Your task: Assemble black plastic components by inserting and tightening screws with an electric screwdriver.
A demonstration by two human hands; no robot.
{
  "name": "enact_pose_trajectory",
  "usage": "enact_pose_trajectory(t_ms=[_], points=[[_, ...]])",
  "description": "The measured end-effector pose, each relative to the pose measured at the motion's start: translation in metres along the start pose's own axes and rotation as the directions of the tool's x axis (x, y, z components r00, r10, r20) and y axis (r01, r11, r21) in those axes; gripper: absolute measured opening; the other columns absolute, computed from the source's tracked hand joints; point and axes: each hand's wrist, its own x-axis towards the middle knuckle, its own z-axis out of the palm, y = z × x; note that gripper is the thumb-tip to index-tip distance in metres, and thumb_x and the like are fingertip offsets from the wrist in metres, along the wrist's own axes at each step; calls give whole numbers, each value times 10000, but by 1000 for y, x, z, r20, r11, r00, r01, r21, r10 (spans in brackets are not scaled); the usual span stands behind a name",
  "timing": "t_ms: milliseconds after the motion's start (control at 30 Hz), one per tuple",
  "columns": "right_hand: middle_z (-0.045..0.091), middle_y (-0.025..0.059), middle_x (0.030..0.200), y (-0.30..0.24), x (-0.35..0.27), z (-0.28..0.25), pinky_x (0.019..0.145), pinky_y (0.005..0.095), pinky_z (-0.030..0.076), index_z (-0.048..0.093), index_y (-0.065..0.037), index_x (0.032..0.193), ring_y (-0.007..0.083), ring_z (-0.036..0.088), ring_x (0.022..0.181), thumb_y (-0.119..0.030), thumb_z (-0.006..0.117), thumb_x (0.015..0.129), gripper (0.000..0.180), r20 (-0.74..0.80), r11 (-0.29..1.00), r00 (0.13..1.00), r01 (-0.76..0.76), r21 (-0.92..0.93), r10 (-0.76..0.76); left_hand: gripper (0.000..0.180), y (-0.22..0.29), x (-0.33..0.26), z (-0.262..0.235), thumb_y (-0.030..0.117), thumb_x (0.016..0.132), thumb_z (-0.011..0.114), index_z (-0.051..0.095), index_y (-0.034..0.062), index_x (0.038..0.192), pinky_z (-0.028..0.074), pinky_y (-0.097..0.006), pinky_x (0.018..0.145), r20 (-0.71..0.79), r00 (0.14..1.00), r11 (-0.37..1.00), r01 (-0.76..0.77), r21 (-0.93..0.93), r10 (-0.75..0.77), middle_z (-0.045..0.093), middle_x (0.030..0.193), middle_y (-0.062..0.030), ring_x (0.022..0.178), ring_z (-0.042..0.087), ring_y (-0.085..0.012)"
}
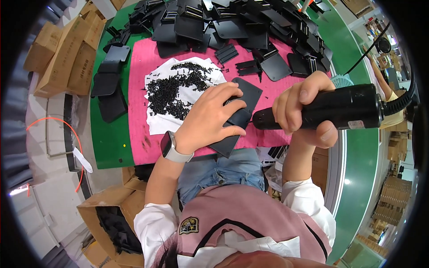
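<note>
My left hand point(212, 116) grips a black plastic bracket point(248, 93) with flat plates, fingers over its top and thumb along the near side. My right hand point(308, 109) is wrapped round a black corded electric screwdriver point(351, 107). Its narrow tip points left and meets the right side of the bracket, close to my left fingertips. Beside my left hand, many small black screws point(167, 94) lie heaped on a white cloth point(156, 127). My left palm and fingers hide part of the bracket.
Black plastic parts point(228, 29) pile up along the far side of the pink mat point(143, 143). More black plates point(111, 85) line the green table's left edge. Cardboard boxes point(67, 58) stand at left; an open box point(105, 201) of black parts sits lower left. The screwdriver's cord point(404, 100) runs right.
</note>
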Motion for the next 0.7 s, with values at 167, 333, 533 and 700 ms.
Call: enact_pose_trajectory(t_ms=[167, 333, 533, 700], points=[[515, 23, 582, 2, 2, 2, 405, 248, 395, 448, -39, 1010, 119, 483, 408, -348, 678, 778, 450, 0, 999, 1000, -5, -35, 5, 465, 0, 0, 1, 302, 642, 794, 623, 41, 987, 421, -434, 979, -5, 1000, 999, 18, -40, -18, 549, 1139, -112, 1188, 487, -338], [526, 33, 611, 5, 3, 2, 432, 261, 430, 460, -37, 980, 138, 506, 452, -219, 709, 738, 392, 149, 1000, 989, -6, 22, 3, 461, 0, 2, 3, 305, 623, 786, 612, 20, 941, 431, -410, 929, -53, 998, 998, -39, -44, 36, 552, 1060, -115, 1114, 511, -323], [540, 46, 642, 9, 5, 5, 453, 264, 445, 467, -33, 973, 146, 514, 486, -153, 712, 708, 381, 225, 998, 973, -55, 2, 53, 456, 0, 0, 1, 316, 651, 773, 615, 26, 965, 457, -400, 882, 15, 1000, 999, 16, -40, -15, 568, 1001, -113, 1052, 543, -314], [530, 37, 622, 13, 8, 2, 413, 244, 426, 470, -34, 965, 135, 492, 436, -161, 686, 727, 345, 245, 1000, 970, -16, 21, 11, 433, 0, 3, 4, 312, 611, 766, 596, 26, 888, 448, -363, 755, -30, 999, 999, -22, -41, 21, 522, 910, -71, 899, 525, -260]])
